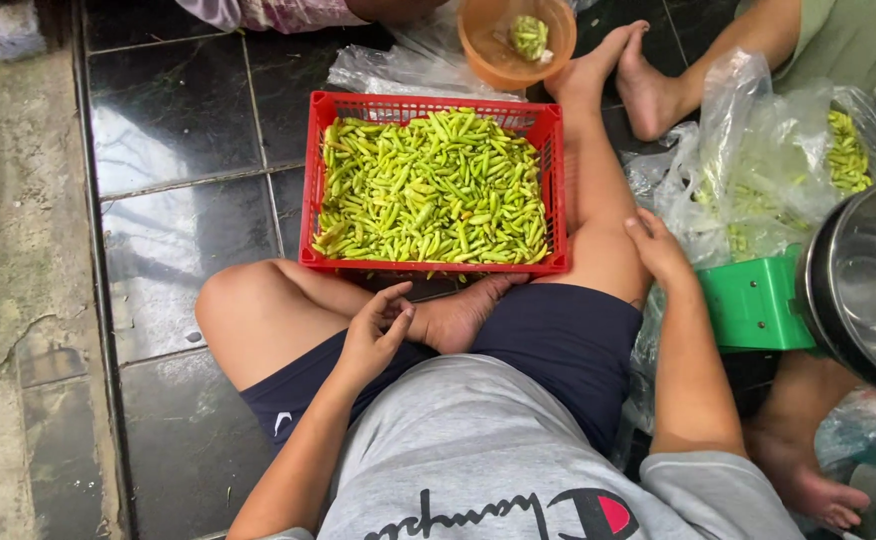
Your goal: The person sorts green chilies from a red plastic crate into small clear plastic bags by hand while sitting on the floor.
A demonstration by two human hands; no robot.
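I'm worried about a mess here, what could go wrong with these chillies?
The red crate is heaped with green chillies and appears propped on the person's legs, so shifting a leg might tip it. The left hand rests by a bare foot; chilli juice could sting skin.

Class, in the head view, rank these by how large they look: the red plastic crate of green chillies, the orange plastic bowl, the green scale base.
1. Red plastic crate, clearly largest.
2. Orange plastic bowl and green scale base: look alike; bowl is cut off, so unranked.
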